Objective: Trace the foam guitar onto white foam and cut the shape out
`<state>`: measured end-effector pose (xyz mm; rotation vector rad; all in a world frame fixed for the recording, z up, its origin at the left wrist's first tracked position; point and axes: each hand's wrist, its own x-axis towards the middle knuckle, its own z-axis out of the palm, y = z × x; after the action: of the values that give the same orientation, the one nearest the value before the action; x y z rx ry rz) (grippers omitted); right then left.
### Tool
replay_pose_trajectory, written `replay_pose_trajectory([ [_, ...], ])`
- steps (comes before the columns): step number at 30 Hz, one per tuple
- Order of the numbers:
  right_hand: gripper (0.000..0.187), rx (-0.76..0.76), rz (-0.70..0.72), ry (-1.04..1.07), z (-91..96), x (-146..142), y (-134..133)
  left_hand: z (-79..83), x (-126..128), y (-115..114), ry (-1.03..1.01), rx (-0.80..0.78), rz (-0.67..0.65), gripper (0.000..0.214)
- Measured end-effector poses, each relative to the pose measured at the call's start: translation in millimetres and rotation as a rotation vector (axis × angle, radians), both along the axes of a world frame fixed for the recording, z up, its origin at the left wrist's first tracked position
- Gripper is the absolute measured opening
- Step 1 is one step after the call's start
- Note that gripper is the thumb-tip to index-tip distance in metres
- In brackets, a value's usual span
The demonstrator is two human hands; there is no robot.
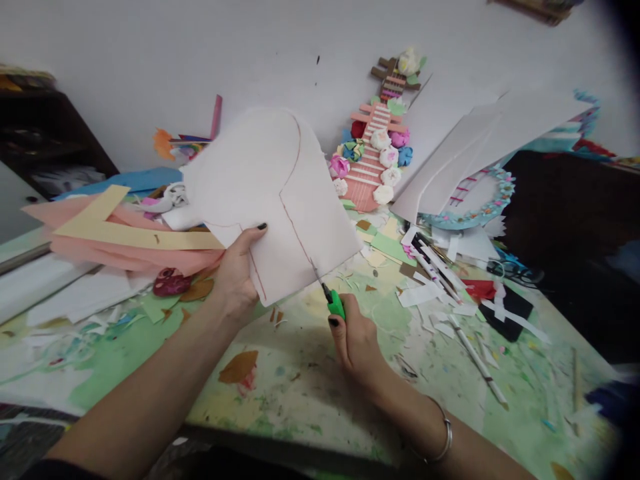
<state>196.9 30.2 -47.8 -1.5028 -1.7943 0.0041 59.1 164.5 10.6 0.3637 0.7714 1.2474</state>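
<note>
My left hand (239, 270) grips the lower left edge of a large white sheet of paper or card (260, 167), thumb on top. Reddish-brown drawn lines curve down the sheet, which is held up off the table. In my right hand (357, 337) is a pair of scissors (336, 305) with green handles, fingers closed round them. The blades meet the sheet's lower edge, at the bottom end of the middle drawn line. How far the blades are apart is hard to make out.
A paint-stained table (300, 393) holds paper scraps and a white pencil-like stick (477, 360). Against the wall leans a pink paper guitar-like craft (373, 153) with paper flowers. Pink tissue paper (135, 247) lies left; at right stand white sheets (465, 153) and a round blue craft (503, 193).
</note>
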Motion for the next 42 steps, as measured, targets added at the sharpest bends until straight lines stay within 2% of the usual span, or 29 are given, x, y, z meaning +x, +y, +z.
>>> replay_pose_trajectory([
  [5, 0.015, 0.023, 0.004, -0.027, 0.4, -0.8, -2.5, 2.4, -0.1, -0.3, -0.003, -0.014, -0.023, 0.015],
  [12, 0.016, -0.015, -0.004, 0.023, 6.3, -6.1, -5.1, 1.5, 2.3, -3.4, 0.011, 0.032, 0.036, 0.015],
  [17, 0.017, -0.018, 0.003, 0.028, 4.3, -4.6, -3.3, 1.9, 0.2, -0.9, -0.021, -0.016, -0.019, 0.014],
  [22, 0.017, -0.039, 0.051, 0.032, 1.3, -2.5, -2.1, 5.2, -4.1, 0.7, -0.003, 0.004, -0.01, 0.02],
  [28, 0.017, 0.003, 0.054, -0.003, 1.8, -1.7, -4.5, 3.6, -1.9, -0.4, -0.025, -0.052, -0.109, 0.018],
  [34, 0.015, -0.015, 0.016, -0.022, 5.2, -2.3, -3.9, -0.3, 1.0, -0.2, -0.018, -0.026, -0.082, 0.016],
  [42, 0.04, 0.07, 0.017, -0.08, 2.9, -0.2, -3.8, -2.7, -2.3, 5.4, -0.02, -0.037, -0.097, 0.02],
])
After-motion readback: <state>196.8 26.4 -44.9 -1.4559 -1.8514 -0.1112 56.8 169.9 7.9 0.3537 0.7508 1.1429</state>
